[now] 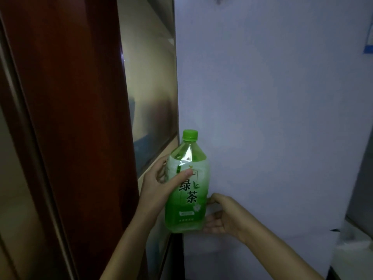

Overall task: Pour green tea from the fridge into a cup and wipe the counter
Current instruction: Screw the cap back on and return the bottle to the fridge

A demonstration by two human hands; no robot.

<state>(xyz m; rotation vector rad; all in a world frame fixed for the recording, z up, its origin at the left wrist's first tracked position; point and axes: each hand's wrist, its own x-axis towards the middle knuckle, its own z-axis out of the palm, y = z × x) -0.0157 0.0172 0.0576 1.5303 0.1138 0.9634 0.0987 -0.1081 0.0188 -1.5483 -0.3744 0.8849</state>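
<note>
Two bare forearms reach up from the bottom of the view, and between them stands the green tea bottle [187, 199], upright and held in the air in front of the left edge of a tall white fridge door [272, 118].

Nearest is the left hand [159, 184], which grips the upper part of the bottle from the left side. Its thumb [184, 173] lies across the front of the label and its fingers wrap round behind.

Just right of the bottle's lower part is the right hand [224, 215]. It is curled into a C, thumb above and fingers below, both pointing at the bottle's side. I cannot tell whether it grips the bottle, only touches it, or rests against the door behind.

On the bottle, the green cap [190, 135] is still screwed on. The clear shoulder shows pale green liquid, and the label fades from white to green with dark Chinese characters down its front.

Behind the bottle the white door fills most of the right half of the view. Left of it is a shiny, brushed metal panel [149, 87], and further left a dark reddish wooden frame [80, 118] runs from top to bottom.

At the far right edge a blue sticker [368, 37] sits high up. Something white and blurred [351, 251] lies low down, too unclear to name.
</note>
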